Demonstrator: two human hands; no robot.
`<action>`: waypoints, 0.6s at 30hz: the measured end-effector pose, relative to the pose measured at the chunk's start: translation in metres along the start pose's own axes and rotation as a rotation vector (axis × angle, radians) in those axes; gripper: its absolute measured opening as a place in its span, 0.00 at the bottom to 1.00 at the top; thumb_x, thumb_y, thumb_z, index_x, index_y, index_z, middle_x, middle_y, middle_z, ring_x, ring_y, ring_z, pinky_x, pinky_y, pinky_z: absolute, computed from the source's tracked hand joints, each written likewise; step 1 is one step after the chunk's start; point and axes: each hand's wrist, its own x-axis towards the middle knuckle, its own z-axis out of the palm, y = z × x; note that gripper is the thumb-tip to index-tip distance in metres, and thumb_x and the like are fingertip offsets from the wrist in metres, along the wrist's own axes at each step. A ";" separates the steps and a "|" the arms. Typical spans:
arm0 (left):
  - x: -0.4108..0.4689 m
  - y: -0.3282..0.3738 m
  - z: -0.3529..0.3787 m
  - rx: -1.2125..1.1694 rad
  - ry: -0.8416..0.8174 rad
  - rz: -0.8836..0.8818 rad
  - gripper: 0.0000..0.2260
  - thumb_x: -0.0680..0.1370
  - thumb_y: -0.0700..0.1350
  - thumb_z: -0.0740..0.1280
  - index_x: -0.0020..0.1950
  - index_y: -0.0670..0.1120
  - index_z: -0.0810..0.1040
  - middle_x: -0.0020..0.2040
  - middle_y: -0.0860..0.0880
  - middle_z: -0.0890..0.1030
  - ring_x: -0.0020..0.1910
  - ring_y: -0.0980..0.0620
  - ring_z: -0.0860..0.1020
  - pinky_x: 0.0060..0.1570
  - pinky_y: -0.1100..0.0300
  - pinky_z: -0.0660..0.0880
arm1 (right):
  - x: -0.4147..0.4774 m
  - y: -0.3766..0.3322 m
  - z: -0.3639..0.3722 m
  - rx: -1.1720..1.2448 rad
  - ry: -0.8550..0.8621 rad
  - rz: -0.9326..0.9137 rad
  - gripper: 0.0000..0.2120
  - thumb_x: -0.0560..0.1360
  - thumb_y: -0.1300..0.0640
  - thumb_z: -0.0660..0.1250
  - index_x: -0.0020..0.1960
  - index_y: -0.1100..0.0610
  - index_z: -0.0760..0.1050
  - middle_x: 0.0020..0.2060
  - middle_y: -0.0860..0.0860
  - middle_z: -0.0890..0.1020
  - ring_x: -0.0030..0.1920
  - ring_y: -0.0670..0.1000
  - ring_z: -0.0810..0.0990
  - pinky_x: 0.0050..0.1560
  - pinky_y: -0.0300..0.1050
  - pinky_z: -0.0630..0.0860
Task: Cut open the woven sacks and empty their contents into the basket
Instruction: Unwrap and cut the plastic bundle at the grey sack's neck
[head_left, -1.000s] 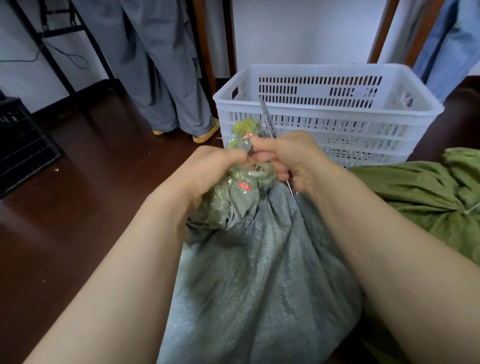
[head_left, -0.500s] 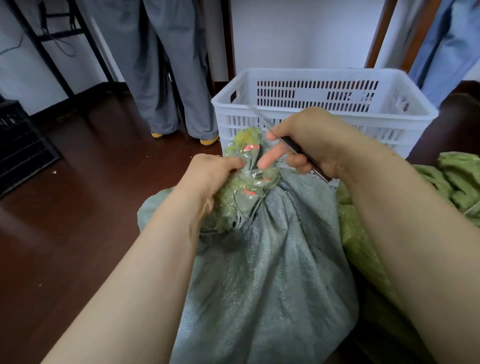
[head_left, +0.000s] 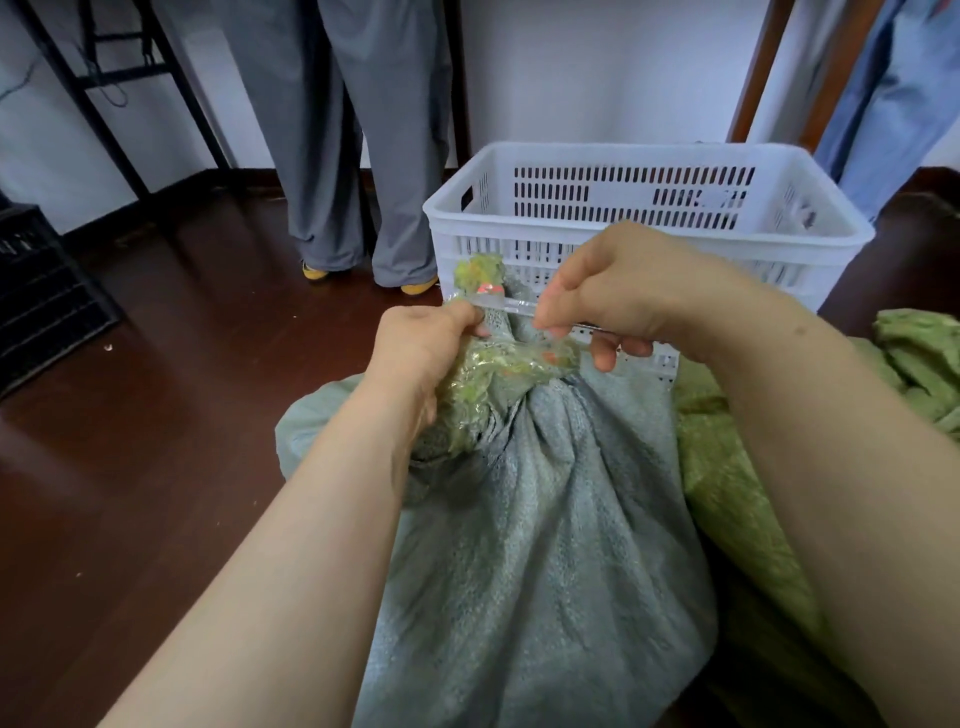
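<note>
Brightness: even, soft indoor light, moderately bright.
Glare: pale sheen on the dark polished floor (head_left: 171, 395); small glints on the clear tape (head_left: 511, 304) at the sack's neck.
Shadows: faint and diffuse, darkest under the forearms.
Distortion: wide-angle bending; the basket (head_left: 649, 156) rim bows, forearms balloon toward the bottom edge.
Sharpness: centre fairly crisp, edges softer, right hand (head_left: 628, 291) slightly smeared.
</note>
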 end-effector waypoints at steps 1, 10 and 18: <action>-0.001 0.000 0.000 -0.013 -0.015 -0.002 0.17 0.72 0.40 0.69 0.23 0.45 0.78 0.24 0.48 0.72 0.25 0.51 0.68 0.32 0.63 0.67 | -0.001 -0.002 0.000 -0.028 0.015 0.003 0.03 0.73 0.61 0.69 0.41 0.58 0.81 0.35 0.55 0.83 0.22 0.50 0.74 0.22 0.37 0.65; -0.007 0.005 0.003 -0.116 -0.086 -0.034 0.14 0.76 0.38 0.68 0.30 0.40 0.76 0.19 0.49 0.72 0.16 0.56 0.68 0.20 0.70 0.65 | -0.009 -0.013 -0.015 -0.204 0.122 0.005 0.02 0.74 0.59 0.69 0.44 0.55 0.80 0.14 0.49 0.73 0.13 0.44 0.66 0.25 0.36 0.65; -0.004 0.003 0.005 0.122 0.016 0.158 0.14 0.76 0.44 0.70 0.30 0.43 0.77 0.21 0.52 0.68 0.20 0.56 0.62 0.25 0.66 0.61 | -0.012 -0.017 -0.016 -0.406 0.032 0.034 0.05 0.75 0.59 0.68 0.43 0.58 0.82 0.23 0.49 0.81 0.16 0.43 0.70 0.23 0.35 0.66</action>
